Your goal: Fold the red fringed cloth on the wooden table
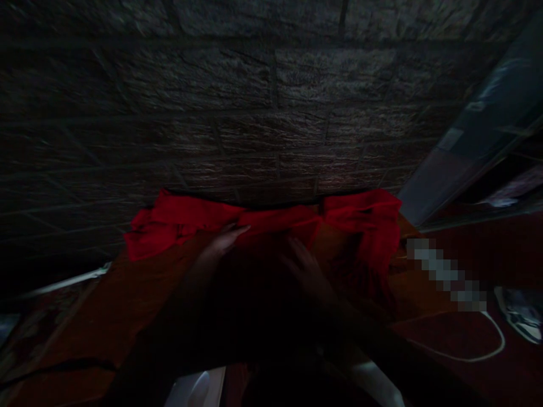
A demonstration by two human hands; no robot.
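Note:
The scene is very dark. A red cloth (178, 223) lies stretched along the far edge of a brown wooden table (127, 299), against a stone-pattern wall. My left hand (224, 240) rests on the cloth near its middle with fingers stretched out flat. My right hand (303, 263) lies just to the right of it, on or beside the cloth's lower edge; it is dim and blurred, but its fingers look extended. Part of the cloth hangs down at the right end (377, 237).
The grey stone-pattern wall (271, 113) fills the upper view. At right a slanted pale panel (466, 147) leans, with a white cord (487, 350) and a pale object (524, 316) on a dark red surface. A white object (199, 387) shows at the bottom edge.

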